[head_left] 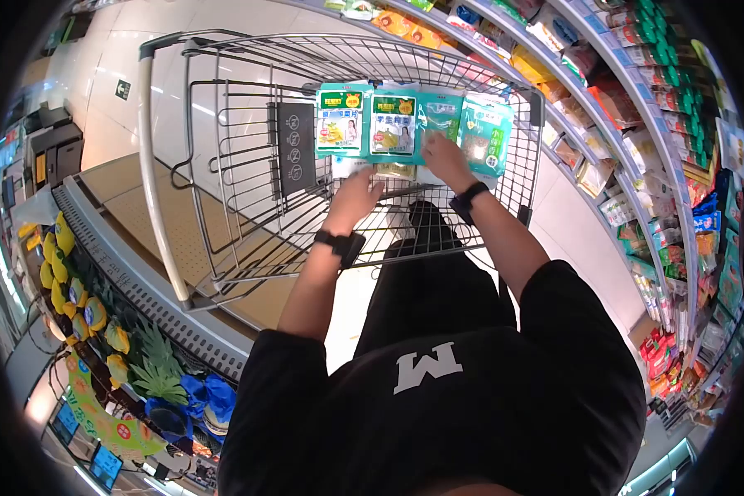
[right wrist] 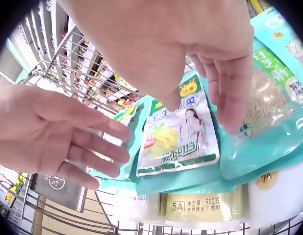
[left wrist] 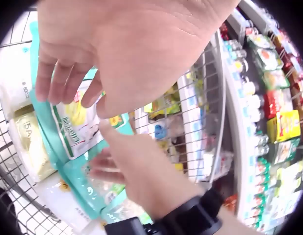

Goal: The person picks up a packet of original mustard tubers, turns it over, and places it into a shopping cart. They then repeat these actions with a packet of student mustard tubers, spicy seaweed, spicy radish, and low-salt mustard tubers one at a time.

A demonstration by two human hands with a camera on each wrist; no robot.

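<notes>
Your shopping cart (head_left: pixel 223 165) is bare wire metal with a smooth, dull silver shine, and its frame tube along the left edge looks like thicker polished metal. Against the cart's far edge stand teal pouches (head_left: pixel 393 124) of glossy plastic film that catches the light; the middle pouch (right wrist: pixel 178 132) has a slick printed front with a white panel. Beneath them, a gold vacuum pack (right wrist: pixel 203 208) looks like tight, shiny plastic with a paper-like label. Your left hand (head_left: pixel 355 198) and right hand (head_left: pixel 442 157) are bare, each above a matt black wristband (head_left: pixel 339 244) of rubbery plastic. Your black shirt (head_left: pixel 438 397) is soft matt cloth. The floor tiles (head_left: pixel 107 58) are smooth and glossy.
</notes>
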